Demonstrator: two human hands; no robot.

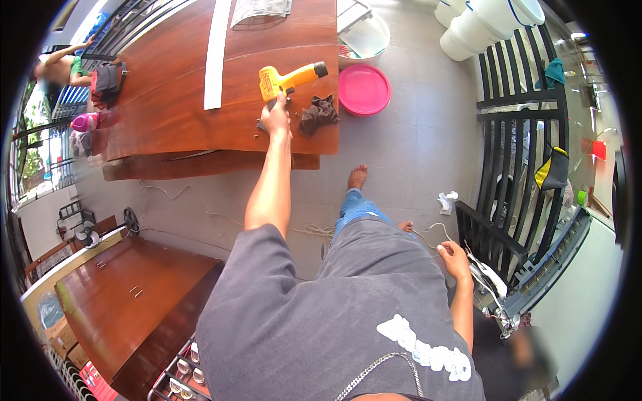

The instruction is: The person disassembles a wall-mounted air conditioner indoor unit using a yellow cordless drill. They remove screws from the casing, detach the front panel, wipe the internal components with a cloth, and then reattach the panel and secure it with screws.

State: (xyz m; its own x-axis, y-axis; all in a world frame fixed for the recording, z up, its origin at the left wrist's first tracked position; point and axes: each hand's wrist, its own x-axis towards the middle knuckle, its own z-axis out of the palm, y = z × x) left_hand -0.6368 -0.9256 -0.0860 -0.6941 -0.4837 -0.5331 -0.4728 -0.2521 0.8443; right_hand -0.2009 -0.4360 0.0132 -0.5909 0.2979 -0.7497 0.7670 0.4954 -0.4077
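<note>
Left hand [275, 120] clenched at arm's length, right hand [456, 261] loosely curled

The table [167, 87] looks like wood under a smooth, glossy varnish that catches the light; the brown panel [134, 294] at lower left has the same polished wood finish. The yellow drill [270, 83] looks like smooth plastic, the rag [319, 115] beside it soft, crumpled cloth. The round pink lid [364, 89] is smooth plastic, the floor [418, 123] smooth with a dull sheen, the neck chain [395, 355] shiny metal.
</note>
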